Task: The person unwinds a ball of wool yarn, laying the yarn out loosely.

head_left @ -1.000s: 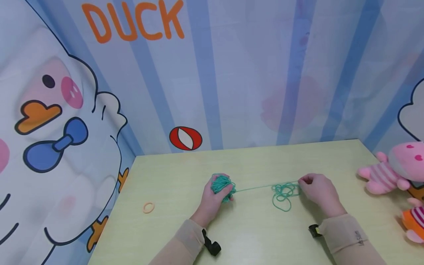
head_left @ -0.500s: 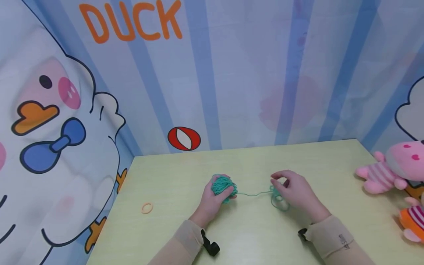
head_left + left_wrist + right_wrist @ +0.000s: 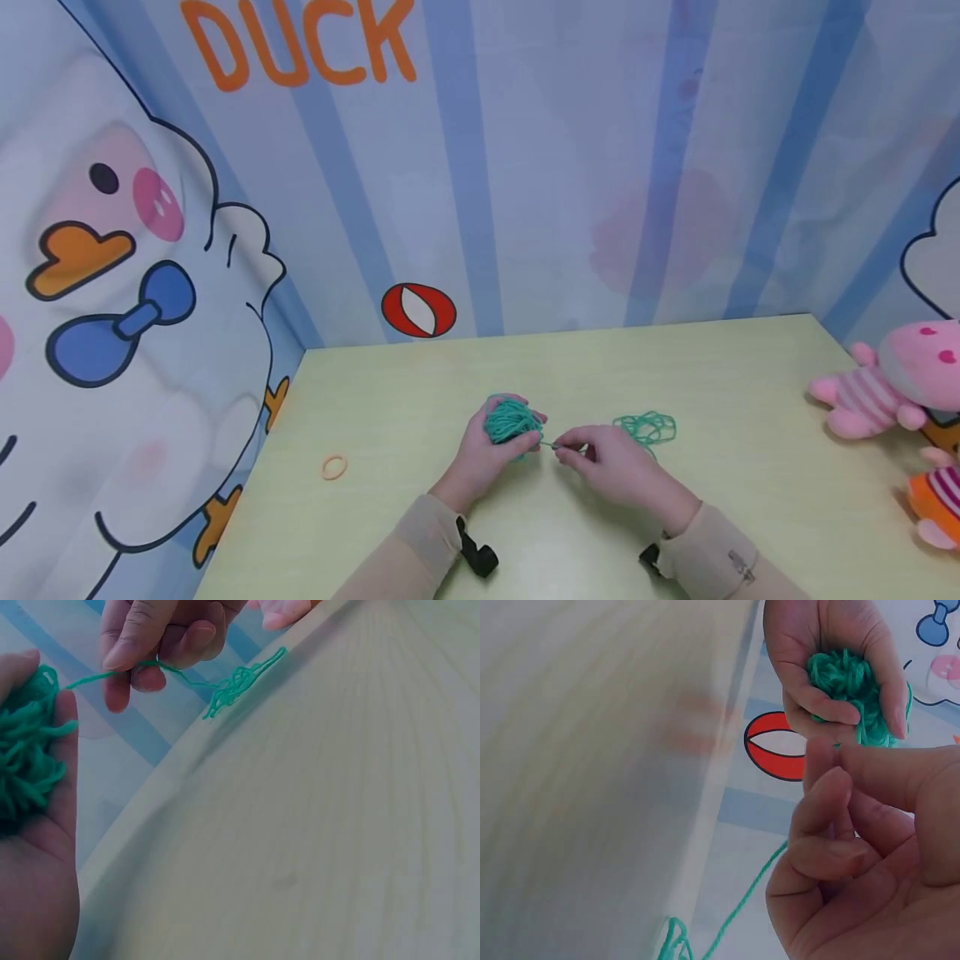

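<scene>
A ball of green yarn (image 3: 512, 418) sits in my left hand (image 3: 483, 454), whose fingers and thumb curl round it. Just to the right of the ball, my right hand (image 3: 618, 462) pinches the strand of yarn (image 3: 90, 678) between thumb and fingertips. A short length of it runs from the ball to the pinch. Past my right hand, the strand leads to a loose tangle of green yarn (image 3: 649, 427) lying on the table. In the right wrist view, the ball of yarn (image 3: 847, 686) shows in my left hand beyond the pinching fingertips.
A small orange ring (image 3: 333, 467) lies on the left of the table (image 3: 405, 383). Pink-striped (image 3: 873, 396) and orange (image 3: 941, 500) plush toys are at the right edge. Behind the table hangs a striped backdrop (image 3: 540, 167) with a duck printed on it.
My right hand has moved left from beside the tangle to close by the ball and now pinches the strand there. The left hand still holds the ball, turned slightly.
</scene>
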### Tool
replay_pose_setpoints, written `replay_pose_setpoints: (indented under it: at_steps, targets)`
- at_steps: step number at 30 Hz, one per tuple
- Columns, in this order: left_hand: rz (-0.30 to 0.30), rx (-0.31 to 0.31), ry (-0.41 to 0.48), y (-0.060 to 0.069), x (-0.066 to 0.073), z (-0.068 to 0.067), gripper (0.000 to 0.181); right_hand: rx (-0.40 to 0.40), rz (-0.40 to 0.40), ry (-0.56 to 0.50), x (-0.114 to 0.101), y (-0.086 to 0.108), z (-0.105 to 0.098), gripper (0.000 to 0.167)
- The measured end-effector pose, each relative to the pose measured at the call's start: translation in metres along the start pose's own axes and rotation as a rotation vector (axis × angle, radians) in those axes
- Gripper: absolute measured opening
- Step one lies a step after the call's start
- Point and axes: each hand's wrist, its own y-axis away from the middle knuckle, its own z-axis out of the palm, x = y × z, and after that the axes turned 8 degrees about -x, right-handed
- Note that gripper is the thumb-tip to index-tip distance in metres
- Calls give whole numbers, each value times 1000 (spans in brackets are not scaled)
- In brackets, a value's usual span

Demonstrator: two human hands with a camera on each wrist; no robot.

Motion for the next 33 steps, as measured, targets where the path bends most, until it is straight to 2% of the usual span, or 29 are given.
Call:
replay_pose_setpoints:
  at_steps: [4, 8, 15, 17, 24, 29, 33]
  targets:
    - [-11, 20, -35, 0, 0, -1, 62, -5, 35, -43, 1, 1, -5, 19]
    - [-19, 47, -55, -1, 1, 0, 61, 30, 73, -77, 4, 4, -18, 22]
    - [4, 31, 20, -1, 1, 1, 49, 130, 99, -118, 18, 16, -47, 27]
    - [0, 30, 30, -1, 1, 1, 43, 154, 110, -112, 24, 19, -54, 28]
    - [-16, 51, -32, 1, 1, -1, 28, 228, 185, -64, 45, 27, -73, 37]
    - [-9, 57, 16, 1, -1, -1, 23, 243, 263, -9, 66, 31, -81, 41]
    - [7, 72, 55, -1, 0, -1, 23, 220, 341, 21, 77, 35, -87, 45]
